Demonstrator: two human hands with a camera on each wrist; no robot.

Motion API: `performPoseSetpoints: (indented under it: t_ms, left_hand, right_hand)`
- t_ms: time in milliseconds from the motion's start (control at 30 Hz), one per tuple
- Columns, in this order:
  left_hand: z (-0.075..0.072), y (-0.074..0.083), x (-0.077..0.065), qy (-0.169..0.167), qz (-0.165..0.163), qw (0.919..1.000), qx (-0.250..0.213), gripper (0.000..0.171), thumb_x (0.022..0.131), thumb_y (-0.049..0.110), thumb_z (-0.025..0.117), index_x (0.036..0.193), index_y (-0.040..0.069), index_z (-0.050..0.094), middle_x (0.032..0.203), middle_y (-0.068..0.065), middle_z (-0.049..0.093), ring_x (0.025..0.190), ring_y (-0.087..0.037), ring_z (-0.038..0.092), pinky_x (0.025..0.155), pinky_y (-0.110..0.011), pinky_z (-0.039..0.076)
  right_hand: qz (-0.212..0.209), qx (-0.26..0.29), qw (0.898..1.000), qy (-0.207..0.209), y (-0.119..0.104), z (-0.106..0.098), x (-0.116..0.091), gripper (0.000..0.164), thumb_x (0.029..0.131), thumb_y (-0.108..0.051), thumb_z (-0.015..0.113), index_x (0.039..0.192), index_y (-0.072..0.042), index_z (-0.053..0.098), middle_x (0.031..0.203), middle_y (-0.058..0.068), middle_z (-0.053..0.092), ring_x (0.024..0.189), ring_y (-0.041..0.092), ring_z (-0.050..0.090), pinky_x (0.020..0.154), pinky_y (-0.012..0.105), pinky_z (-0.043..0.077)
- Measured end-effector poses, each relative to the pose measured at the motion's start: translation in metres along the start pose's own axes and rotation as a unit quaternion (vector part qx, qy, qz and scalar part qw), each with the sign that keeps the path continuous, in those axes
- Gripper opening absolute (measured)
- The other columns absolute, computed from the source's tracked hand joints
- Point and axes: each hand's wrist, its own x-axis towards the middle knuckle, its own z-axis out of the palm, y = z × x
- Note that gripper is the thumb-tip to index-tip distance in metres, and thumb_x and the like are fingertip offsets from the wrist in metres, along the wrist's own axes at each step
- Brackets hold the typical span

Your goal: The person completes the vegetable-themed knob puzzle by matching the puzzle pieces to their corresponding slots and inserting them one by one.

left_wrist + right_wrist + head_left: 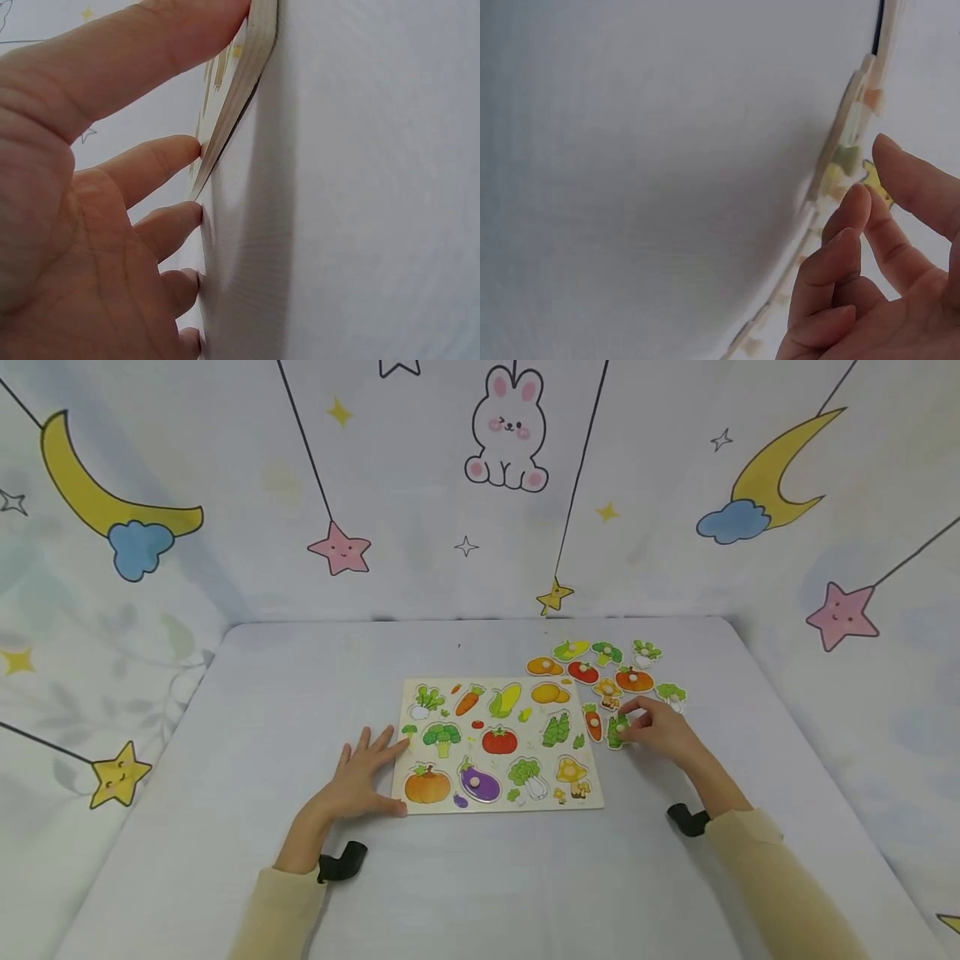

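Observation:
A wooden vegetable puzzle board point(465, 697) lies flat on the white table. Spread along its left edge is my left hand point(358, 781), thumb on the near corner and fingertips along the rim. The purple eggplant piece point(486, 787) with its knob sits in the board's bottom row. My right hand point(663, 731) is over the green asparagus piece point(615, 739) to the right of the board, thumb and index finger around its small knob with a gap between them. Beside that lies the carrot piece point(593, 723). In the right wrist view the right hand's other fingers point(821, 274) are bent.
More knobbed pieces lie loose beyond the board's right corner, among them a tomato point(583, 672), a pumpkin point(634, 680), a corn cob point(572, 650), a mushroom point(607, 691) and a leafy green point(672, 693). Printed cloth point(420, 485) surrounds the table's far side.

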Motion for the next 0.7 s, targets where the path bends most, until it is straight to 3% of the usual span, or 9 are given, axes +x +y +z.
performPoseSetpoints:
  t_ms: [433,700]
  left_hand:
    - [0.000,-0.002,0.000,0.002,-0.002,1.0000,-0.002,0.103,0.062,0.033,0.089,0.149,0.010,0.040,0.162,-0.021,0.015,0.148,-0.047,-0.009,0.114,-0.067,-0.013]
    - [0.002,-0.003,0.000,0.001,0.000,1.0000,-0.007,0.102,0.063,0.033,0.089,0.149,0.009,0.040,0.162,-0.020,0.015,0.149,-0.047,-0.009,0.115,-0.067,-0.013]
  right_hand:
    - [0.009,-0.022,1.000,-0.002,-0.003,0.004,0.013,0.023,0.086,-0.015,0.071,0.104,-0.002,0.067,0.084,0.007,0.056,0.079,0.022,0.049,0.063,0.029,0.039]
    - [0.012,-0.019,1.000,-0.003,-0.001,0.003,0.010,0.024,0.086,-0.016,0.071,0.104,-0.001,0.068,0.083,0.006,0.058,0.080,0.021,0.050,0.063,0.028,0.040]
